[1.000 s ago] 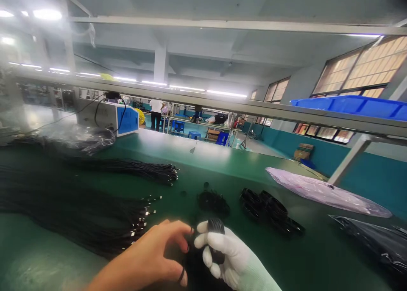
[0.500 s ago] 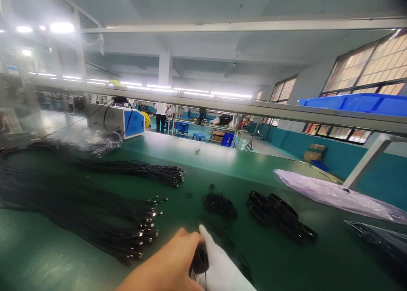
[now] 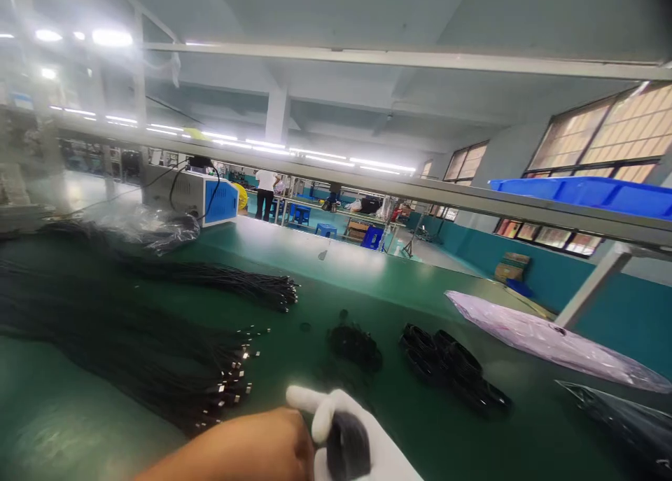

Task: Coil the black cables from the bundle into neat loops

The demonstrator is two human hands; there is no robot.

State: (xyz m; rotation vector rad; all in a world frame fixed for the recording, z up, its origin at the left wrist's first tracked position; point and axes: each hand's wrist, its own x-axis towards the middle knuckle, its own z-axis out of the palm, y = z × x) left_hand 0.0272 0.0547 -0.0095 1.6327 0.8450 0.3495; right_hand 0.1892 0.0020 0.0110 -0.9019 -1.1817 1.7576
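My right hand [image 3: 344, 425], in a white glove, is closed around a coiled black cable [image 3: 351, 447] at the bottom middle. Its thumb lies over the coil and a finger points left. My bare left hand [image 3: 281, 442] is beside it, the wrist bent and the fingers curled down, mostly hidden; what they hold does not show. On the left lie long black cables [image 3: 157, 355] with shiny metal plugs, and a second cable bundle [image 3: 246, 281] behind them. Past my hands are a pile of small black pieces [image 3: 354, 344] and several coiled black cables [image 3: 451, 365].
A pinkish plastic bag [image 3: 551, 337] and a clear bag with dark contents [image 3: 624, 425] lie at the right. A blue-and-white machine [image 3: 220, 199] stands at the back left near crumpled plastic [image 3: 168, 229]. Overhead, a shelf rail holds a blue tray [image 3: 582, 195]. A person [image 3: 266, 190] stands far off.
My right hand has turned and moved slightly, bringing the coil into fuller view. My left hand has shifted left and down from over the coil. The view has tilted slightly.
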